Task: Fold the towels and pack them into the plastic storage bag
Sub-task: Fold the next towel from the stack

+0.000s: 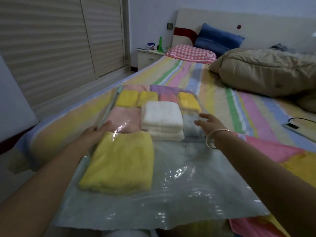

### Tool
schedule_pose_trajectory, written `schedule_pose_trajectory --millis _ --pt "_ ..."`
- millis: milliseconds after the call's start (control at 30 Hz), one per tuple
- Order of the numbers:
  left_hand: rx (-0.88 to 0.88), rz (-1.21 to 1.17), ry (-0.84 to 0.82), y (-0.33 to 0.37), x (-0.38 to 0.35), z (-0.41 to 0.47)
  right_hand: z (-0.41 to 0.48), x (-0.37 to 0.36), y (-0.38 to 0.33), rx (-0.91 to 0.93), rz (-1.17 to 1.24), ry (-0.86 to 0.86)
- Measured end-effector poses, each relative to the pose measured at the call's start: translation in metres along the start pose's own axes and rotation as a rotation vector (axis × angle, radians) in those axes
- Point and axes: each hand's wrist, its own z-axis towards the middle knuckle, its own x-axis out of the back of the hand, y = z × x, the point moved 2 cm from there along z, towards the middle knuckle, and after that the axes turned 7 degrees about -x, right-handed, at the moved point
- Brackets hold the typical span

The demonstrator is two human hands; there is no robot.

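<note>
Fingers (204,117) of right hand (212,124): spread, straight, holding nothing, above the clear film just right of the white towel (162,115); contact I cannot tell. Fingers of left hand (94,134): straight, pressed together, laid flat at the left edge of the plastic storage bag (188,177), over a pink towel (126,117).

Bag: flat on the striped bed (230,106), folded towels ranked in its far half, a large yellow towel (119,161) at near left.

Handling, my judgement: towels soft, light, apt to unfold; I would lift each stack from beneath. Film slick, limp; I would take it by the stiffer edge strip (109,106).
</note>
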Motion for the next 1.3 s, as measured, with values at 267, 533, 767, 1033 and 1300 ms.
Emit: schedule_pose_trajectory --millis 267,533,767,1033,1300 --pt "-0.279 0.099 -0.183 0.031 -0.029 0.064 0.108 0.005 0.019 -0.013 -0.368 0.039" --pt "-0.342 0.083 -0.147 0.054 -0.068 0.147 0.189 -0.011 0.007 0.087 -0.106 0.047" --pt "-0.454 0.182 -0.02 0.093 -0.11 0.234 0.279 -0.014 -0.016 0.163 -0.138 0.185" --pt "-0.602 1.123 0.228 0.141 -0.163 0.238 0.319 -0.031 -0.015 0.122 -0.564 0.259" --pt "-0.828 0.733 -0.238 0.176 -0.21 0.096 0.218 -0.022 -0.012 0.372 -0.763 0.152"
